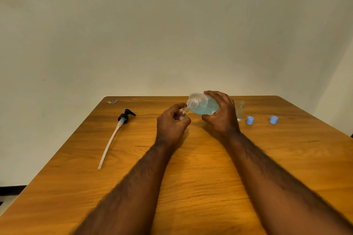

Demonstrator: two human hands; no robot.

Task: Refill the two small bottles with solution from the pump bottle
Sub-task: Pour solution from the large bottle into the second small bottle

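Observation:
My right hand (222,114) grips the clear pump bottle (203,105), which holds blue solution and lies tilted with its open neck pointing left. My left hand (171,124) holds a small clear bottle (183,113) upright, its mouth right under the big bottle's neck. The second small bottle (240,110) stands uncapped on the table, just right of my right hand. The black pump head with its long white tube (114,135) lies on the table to the left.
Two light blue caps (250,120) (274,119) lie on the wooden table (191,177) right of the standing bottle. A small scrap (112,101) lies at the far left corner. A plain wall rises behind the table's far edge.

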